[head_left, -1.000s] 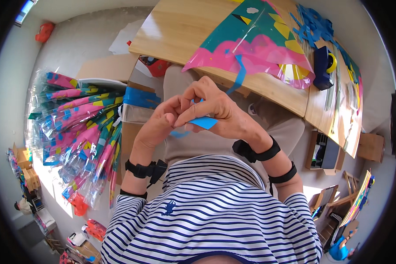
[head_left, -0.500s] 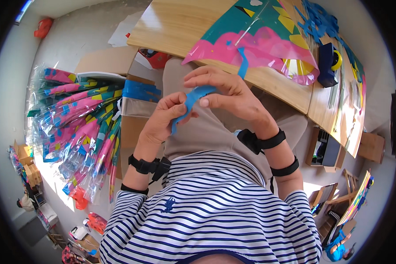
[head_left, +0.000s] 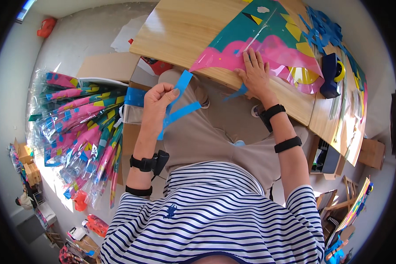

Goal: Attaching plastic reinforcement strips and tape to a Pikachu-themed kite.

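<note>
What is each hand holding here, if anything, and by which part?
The left hand pinches a blue strip a little below its upper end. The right hand lies spread on the colourful sheet, with no grip visible.

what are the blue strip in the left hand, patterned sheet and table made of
Blue strip: maybe thin fabric or plastic, fairly matte; it bends softly. Patterned sheet: likely glossy plastic film, from its bright glints. Table: wood or laminate, satin, faintly grained.
</note>
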`<state>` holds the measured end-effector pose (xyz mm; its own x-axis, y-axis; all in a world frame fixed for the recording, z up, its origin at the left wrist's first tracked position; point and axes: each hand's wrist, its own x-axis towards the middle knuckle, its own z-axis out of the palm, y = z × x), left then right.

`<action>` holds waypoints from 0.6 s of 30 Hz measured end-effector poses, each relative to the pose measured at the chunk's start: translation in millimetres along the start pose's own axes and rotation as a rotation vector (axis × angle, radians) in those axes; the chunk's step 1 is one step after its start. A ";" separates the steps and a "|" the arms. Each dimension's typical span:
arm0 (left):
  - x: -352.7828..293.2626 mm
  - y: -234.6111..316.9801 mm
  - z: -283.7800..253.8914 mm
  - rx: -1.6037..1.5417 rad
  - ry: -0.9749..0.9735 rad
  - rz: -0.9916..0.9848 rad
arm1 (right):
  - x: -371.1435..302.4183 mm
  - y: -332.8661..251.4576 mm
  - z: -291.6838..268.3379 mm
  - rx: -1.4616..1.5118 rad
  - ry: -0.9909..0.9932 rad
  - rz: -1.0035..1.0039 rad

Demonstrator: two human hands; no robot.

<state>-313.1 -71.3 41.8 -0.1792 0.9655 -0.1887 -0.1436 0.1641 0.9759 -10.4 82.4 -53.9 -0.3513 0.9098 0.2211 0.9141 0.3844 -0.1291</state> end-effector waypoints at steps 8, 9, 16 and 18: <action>31.3 -7.6 25.7 -0.130 -0.041 -0.020 | 16.6 -9.3 -39.6 0.312 0.264 -0.038; 32.7 -8.8 29.1 -0.145 -0.049 -0.021 | 8.4 -23.4 -47.2 0.412 0.208 0.004; 48.8 -19.8 37.1 -0.101 -0.062 -0.064 | -6.0 -18.3 -31.2 0.172 0.234 0.033; 46.1 -22.8 37.0 -0.089 -0.042 -0.060 | -0.2 -13.9 -35.2 0.114 0.283 0.071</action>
<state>-282.1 -23.0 14.9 -0.1268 0.9626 -0.2395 -0.2393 0.2047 0.9491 -15.8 71.4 -18.1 -0.2025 0.8612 0.4662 0.9000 0.3513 -0.2580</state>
